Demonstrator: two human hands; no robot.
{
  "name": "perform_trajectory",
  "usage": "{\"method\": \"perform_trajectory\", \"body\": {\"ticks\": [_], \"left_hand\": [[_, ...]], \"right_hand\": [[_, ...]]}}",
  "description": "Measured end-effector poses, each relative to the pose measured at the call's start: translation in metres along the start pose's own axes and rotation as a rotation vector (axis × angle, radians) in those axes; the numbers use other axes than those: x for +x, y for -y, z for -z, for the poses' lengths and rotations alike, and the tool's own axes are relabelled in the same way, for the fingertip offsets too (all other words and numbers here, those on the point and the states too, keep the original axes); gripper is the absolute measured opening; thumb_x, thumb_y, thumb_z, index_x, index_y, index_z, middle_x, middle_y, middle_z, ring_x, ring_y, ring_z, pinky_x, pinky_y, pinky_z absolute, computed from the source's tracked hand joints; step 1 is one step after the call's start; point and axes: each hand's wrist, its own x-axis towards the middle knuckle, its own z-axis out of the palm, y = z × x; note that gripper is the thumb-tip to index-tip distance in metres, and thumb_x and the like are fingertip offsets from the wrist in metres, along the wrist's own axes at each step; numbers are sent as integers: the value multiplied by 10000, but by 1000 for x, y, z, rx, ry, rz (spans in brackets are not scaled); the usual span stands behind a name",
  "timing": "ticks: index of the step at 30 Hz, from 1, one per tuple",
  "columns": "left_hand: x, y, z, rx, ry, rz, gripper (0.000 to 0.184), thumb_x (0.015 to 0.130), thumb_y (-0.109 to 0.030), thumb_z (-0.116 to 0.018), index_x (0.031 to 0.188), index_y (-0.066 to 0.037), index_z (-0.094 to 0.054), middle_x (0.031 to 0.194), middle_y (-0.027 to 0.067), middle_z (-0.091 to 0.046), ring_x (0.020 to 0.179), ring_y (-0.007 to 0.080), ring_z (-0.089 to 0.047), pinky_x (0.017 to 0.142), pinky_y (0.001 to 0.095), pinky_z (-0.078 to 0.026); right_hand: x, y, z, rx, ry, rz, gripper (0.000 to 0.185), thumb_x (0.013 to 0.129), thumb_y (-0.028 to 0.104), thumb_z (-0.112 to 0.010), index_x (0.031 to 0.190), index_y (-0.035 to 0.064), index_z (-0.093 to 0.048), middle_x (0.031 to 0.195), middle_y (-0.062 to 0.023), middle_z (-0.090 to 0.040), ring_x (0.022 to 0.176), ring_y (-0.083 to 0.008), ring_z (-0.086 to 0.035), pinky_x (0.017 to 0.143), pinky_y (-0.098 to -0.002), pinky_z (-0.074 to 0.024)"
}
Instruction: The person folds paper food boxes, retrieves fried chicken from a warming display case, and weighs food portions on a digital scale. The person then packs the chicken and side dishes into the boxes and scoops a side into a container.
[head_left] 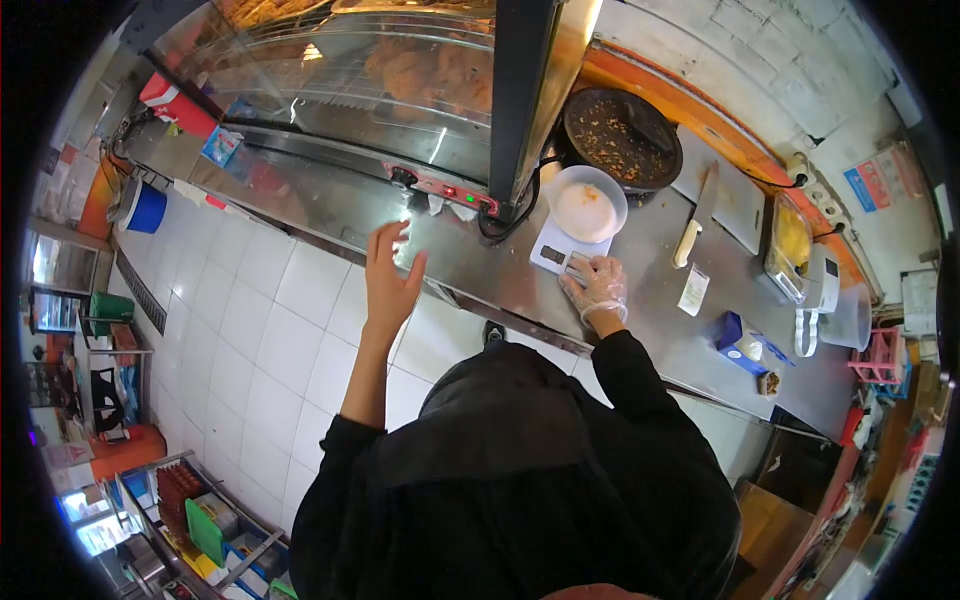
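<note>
My right hand [597,288] wears a clear plastic glove, and its outstretched fingers rest on the front edge of a white kitchen scale [548,253]. On the scale stands a translucent plastic bowl [583,212] with a little orange residue in it. Bare and open, my left hand [392,278] hovers by the counter's front edge with its fingers apart and nothing in them. Behind the bowl is a dark round pan [622,140] holding browned crumbs. A knife [697,215] with a pale handle lies to the right, beside a cutting board [722,190].
A heated glass display case [340,90] with fried food stands at the back left. Along the steel counter [650,330] on the right are a paper slip [693,290], a blue box [745,345], a container of yellow food [790,240] and another white scale [823,278].
</note>
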Motion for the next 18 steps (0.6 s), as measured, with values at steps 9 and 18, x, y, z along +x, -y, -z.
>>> {"method": "perform_trajectory", "body": {"ticks": [9,18], "left_hand": [[130,-46,-41,-57,-474,-519,473,759,-117,-679,1146,37,-454,1163,201,-433,1127,321,-370,959,412,-307],[213,-49,-64,-113,-772,-798,634,831,-305,-581,1285,-11,-251,1360,208,-197,1311,372,-137,1071,530,-85]], "right_hand": [[2,-1,-2,-15,-194,45,346,674,450,-713,918,210,-660,895,-46,-566,917,-270,-525,822,-458,-383],[2,9,-5,-114,-193,-16,350,686,460,-706,916,200,-658,921,-30,-579,930,-254,-531,798,-450,-381]]}}
